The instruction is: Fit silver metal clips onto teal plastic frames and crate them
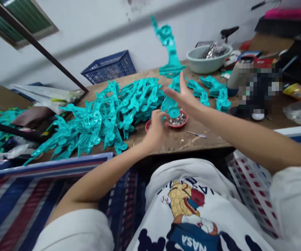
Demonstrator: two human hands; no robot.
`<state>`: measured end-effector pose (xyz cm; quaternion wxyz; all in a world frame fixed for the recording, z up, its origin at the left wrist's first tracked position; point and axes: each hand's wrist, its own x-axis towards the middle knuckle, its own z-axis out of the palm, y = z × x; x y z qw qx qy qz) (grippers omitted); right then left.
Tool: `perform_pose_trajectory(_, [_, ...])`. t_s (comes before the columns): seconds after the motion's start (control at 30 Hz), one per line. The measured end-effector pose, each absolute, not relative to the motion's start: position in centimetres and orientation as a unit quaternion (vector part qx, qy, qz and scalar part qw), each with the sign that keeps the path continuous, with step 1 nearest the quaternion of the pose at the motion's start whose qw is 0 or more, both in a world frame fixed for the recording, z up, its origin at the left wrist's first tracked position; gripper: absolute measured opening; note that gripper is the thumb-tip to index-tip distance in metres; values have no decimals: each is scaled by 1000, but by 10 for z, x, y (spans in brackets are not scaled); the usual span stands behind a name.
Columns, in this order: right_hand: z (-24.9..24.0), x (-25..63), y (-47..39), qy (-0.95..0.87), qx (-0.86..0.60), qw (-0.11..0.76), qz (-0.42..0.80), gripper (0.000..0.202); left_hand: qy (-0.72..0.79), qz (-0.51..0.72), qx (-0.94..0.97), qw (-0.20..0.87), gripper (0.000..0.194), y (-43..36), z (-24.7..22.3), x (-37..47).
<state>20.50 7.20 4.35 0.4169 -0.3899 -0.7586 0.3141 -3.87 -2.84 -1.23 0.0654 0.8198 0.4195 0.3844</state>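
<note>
A long teal plastic part (171, 55) stands upright in front of me, its narrow end pointing up and its rounded end low. My right hand (187, 96) holds it around the lower middle, thumb in front. At the rounded bottom end, my left hand (157, 127) has its fingers curled against the edge. Just behind the left hand is a red dish (185, 122) of small shiny metal pieces; a second red rim shows partly behind that hand. On the tabletop, a thin tool with a pale handle (196, 134) lies to the right of the dish.
A big heap of teal parts (100, 118) covers the left of the wooden table (163, 148). Several more teal parts (218, 90) lie at right. Behind stand a blue crate (111, 68) and a pale basin (209, 64). A white basket (255, 188) is beside my right side.
</note>
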Motion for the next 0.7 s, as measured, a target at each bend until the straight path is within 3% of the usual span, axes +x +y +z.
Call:
perform_pose_trajectory(0.1, [50,207,70,-733,-447,393,329,142,271,180,941,95,80,-111,-18,3])
perform_pose_trajectory(0.17, [33,232,58,-774,-429,316,341,129,165,96,981,43,72,-146,0,11])
perform_pose_trajectory(0.23, [5,264,40,-824,-386,220,351,122,90,88,991,-41,47,-159,17,8])
perform_pose_trajectory(0.3, [-25,291,24,-853,-364,125,353,123,76,87,988,-99,36,-151,20,5])
perform_pose_trajectory(0.4, [-58,308,16,-871,-364,0,331,122,170,-9,982,-86,42,-115,-3,8])
perform_pose_trajectory(0.47, [-67,308,22,-875,-370,-57,306,98,241,-102,965,-32,57,-88,-25,9])
perform_pose_trajectory(0.57, [-69,304,39,-878,-411,-76,232,50,285,-173,943,23,69,-62,-49,4])
perform_pose_trajectory(0.7, [-71,306,57,-879,-445,-65,158,33,320,-135,937,36,64,-47,-45,-6])
